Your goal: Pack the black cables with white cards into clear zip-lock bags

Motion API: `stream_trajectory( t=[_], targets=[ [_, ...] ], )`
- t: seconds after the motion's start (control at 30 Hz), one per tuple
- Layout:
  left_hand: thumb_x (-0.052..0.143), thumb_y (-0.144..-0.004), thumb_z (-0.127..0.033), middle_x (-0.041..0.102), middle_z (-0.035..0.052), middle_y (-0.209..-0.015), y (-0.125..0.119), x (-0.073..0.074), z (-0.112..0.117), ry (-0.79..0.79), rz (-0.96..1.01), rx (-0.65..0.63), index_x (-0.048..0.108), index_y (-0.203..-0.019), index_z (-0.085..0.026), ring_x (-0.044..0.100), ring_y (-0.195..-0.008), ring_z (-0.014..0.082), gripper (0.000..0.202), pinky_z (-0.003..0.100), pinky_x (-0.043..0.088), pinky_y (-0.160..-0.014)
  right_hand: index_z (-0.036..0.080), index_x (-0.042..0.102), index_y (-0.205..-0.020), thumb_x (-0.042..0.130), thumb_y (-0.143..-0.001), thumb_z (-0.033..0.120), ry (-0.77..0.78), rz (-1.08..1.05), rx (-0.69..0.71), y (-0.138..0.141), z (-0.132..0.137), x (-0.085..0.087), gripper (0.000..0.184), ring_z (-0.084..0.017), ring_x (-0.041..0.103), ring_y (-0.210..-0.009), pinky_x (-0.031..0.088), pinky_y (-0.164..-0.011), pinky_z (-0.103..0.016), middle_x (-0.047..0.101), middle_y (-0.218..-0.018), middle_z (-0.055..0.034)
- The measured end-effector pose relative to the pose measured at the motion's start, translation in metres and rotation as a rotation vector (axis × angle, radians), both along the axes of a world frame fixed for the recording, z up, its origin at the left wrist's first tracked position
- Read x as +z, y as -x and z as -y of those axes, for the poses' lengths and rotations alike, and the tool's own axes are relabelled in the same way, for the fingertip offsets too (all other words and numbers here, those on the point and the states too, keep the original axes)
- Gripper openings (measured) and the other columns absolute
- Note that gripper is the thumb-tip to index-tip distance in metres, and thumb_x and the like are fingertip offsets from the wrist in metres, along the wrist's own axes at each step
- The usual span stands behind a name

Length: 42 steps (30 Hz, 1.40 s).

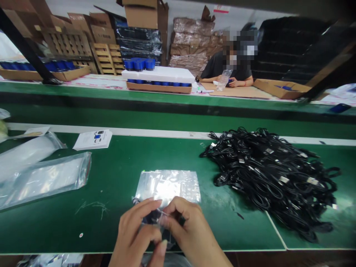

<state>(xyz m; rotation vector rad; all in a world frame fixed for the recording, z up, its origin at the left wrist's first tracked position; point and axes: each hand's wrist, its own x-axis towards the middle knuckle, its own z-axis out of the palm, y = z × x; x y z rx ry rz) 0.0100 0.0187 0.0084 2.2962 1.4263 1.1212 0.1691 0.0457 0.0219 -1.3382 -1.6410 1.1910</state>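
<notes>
Close to the front edge of the green table, both hands are at a small clear plastic bag (pixel 160 219) with something dark in or behind it, probably a black cable. My right hand (pixel 193 227) pinches the bag's edge between thumb and forefinger. The fingers of my left hand (pixel 135 230) curl around the other side of the bag, with thumb and fingertips close to it. Just beyond my hands lies a stack of flat clear bags (pixel 169 185), shiny under the light. A large heap of coiled black USB cables (pixel 267 178) lies to the right.
Long clear plastic packs (pixel 52 181) and a stack of printed leaflets (pixel 93 141) lie at the left. Beyond the raised green ledge (pixel 178 116), a person (pixel 222 66) sits at another bench holding a clear plastic piece. Blue cups (pixel 139 64) stand on a white foam tray (pixel 167 75).
</notes>
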Motion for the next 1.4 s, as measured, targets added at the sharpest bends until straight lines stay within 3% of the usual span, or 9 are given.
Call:
stream_trajectory(
  t=[0.03,0.17,0.3,0.43,0.5,0.6,0.7,1.07,1.4],
  targets=[
    [0.058,-0.083,-0.033,0.060,0.0077,-0.119,0.007,0.003,-0.003,0.033,-0.025,-0.033,0.052,-0.083,-0.026,0.057,-0.111,0.0265,0.010,0.040,0.049,-0.089,0.018,0.063,-0.068,0.065,-0.078,0.007,-0.009,-0.001,0.035,-0.002,-0.001,0.004,0.015,-0.011,0.057,-0.060,0.041,-0.058,-0.020,0.062,-0.064,0.0034],
    [0.084,-0.055,-0.046,0.074,-0.0010,-0.088,0.024,0.019,-0.015,0.214,-0.140,-0.119,0.054,-0.112,-0.029,0.071,-0.075,0.0216,0.066,0.027,0.057,-0.062,0.019,0.066,-0.067,0.072,-0.071,0.004,-0.015,-0.026,0.125,-0.002,-0.001,0.009,0.017,-0.011,0.057,-0.064,0.041,-0.059,-0.020,0.062,-0.069,0.0039],
    [0.070,-0.074,-0.045,0.068,-0.0053,-0.069,0.020,0.032,-0.019,0.412,-0.056,-0.155,0.065,-0.083,-0.027,0.066,-0.056,0.0130,0.021,0.019,0.050,-0.048,0.020,0.061,-0.072,0.071,-0.068,0.006,0.174,-0.180,0.010,0.001,0.002,0.006,0.018,-0.010,0.052,-0.055,0.039,-0.052,-0.020,0.055,-0.059,0.0069],
    [0.057,-0.085,-0.039,0.056,-0.0039,-0.060,0.017,0.029,-0.019,0.534,0.039,-0.066,0.056,-0.062,-0.021,0.058,-0.053,0.0106,0.030,0.018,0.045,-0.048,0.021,0.061,-0.099,0.069,-0.075,0.020,0.178,-0.356,0.059,-0.007,0.005,0.005,0.026,-0.014,0.058,-0.071,0.045,-0.065,-0.024,0.065,-0.079,0.0005],
    [0.056,-0.086,-0.039,0.055,-0.0036,-0.059,0.017,0.026,-0.019,0.557,0.123,-0.049,0.056,-0.061,-0.020,0.058,-0.054,0.0109,0.032,0.019,0.045,-0.050,0.020,0.062,-0.100,0.073,-0.072,0.025,0.143,-0.311,0.106,-0.010,0.006,0.004,0.030,-0.016,0.060,-0.076,0.047,-0.068,-0.026,0.066,-0.087,-0.0025],
    [0.059,-0.085,-0.039,0.057,-0.0034,-0.060,0.017,0.024,-0.020,0.576,0.235,-0.041,0.059,-0.063,-0.021,0.058,-0.055,0.0113,0.028,0.019,0.046,-0.051,0.018,0.065,-0.084,0.066,-0.080,0.027,0.123,-0.170,0.077,-0.012,0.007,0.005,0.010,-0.015,0.059,-0.067,0.046,-0.063,-0.025,0.065,-0.073,-0.0013],
    [0.055,-0.087,-0.038,0.060,-0.0030,-0.064,0.018,0.024,-0.021,0.599,0.278,-0.033,0.065,-0.071,-0.022,0.059,-0.056,0.0116,0.025,0.019,0.046,-0.052,0.017,0.064,-0.076,0.057,-0.086,0.025,0.097,-0.081,0.004,-0.011,0.007,0.007,0.015,-0.014,0.058,-0.064,0.045,-0.062,-0.024,0.064,-0.067,-0.0005],
    [0.052,-0.090,-0.027,0.066,-0.0032,-0.078,0.028,0.014,-0.025,0.453,0.180,-0.075,0.064,-0.085,-0.025,0.065,-0.067,0.0094,0.013,0.013,0.049,-0.060,0.019,0.055,-0.073,0.048,-0.089,0.020,-0.117,0.036,0.010,-0.013,0.005,0.006,0.018,-0.012,0.053,-0.065,0.040,-0.061,-0.023,0.056,-0.069,0.0011],
    [0.054,-0.088,-0.025,0.059,-0.0041,-0.065,0.023,0.017,-0.026,0.372,0.164,-0.036,0.061,-0.071,-0.022,0.057,-0.055,0.0084,0.019,0.014,0.045,-0.052,0.019,0.056,-0.072,0.050,-0.088,0.020,-0.104,0.021,0.030,-0.013,0.004,0.003,0.017,-0.013,0.053,-0.064,0.040,-0.060,-0.023,0.056,-0.069,0.0008]
  ],
)
